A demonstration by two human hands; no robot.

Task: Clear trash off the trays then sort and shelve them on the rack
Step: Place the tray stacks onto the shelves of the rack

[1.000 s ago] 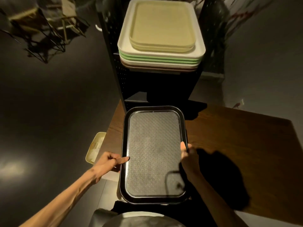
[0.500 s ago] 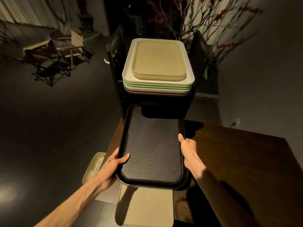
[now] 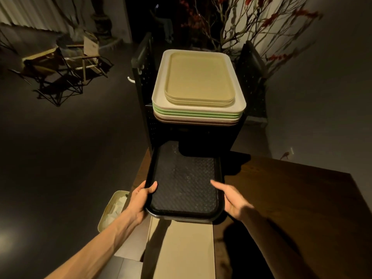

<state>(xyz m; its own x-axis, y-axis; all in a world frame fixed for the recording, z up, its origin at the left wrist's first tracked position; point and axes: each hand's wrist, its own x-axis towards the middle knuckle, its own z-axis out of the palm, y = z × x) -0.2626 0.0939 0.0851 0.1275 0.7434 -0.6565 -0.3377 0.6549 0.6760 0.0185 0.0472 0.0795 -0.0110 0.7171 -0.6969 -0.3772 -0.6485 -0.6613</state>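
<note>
A black textured tray (image 3: 185, 178) is partly slid into the lower shelf of the black rack (image 3: 145, 85), its far end hidden in shadow. My left hand (image 3: 141, 198) grips the tray's near left rim, thumb on top. My right hand (image 3: 231, 200) holds the near right rim, thumb lying on the tray's surface; its fingers are hidden under the rim. On the rack's upper shelf sits a stack of trays (image 3: 199, 111): two tan ones on top, then cream, green and brown. A beige tray (image 3: 181, 248) lies on the table below the black one.
The brown wooden table (image 3: 291, 198) extends to the right. A cream bin (image 3: 112, 210) holding white paper trash stands on the floor at the left. Bare branches (image 3: 251, 23) rise behind the rack. Folding chairs (image 3: 66, 63) stand far left.
The black tray has moved forward from above the table into the rack's lower shelf. Both hands travelled with it, now near its front end. The view has tilted up.
</note>
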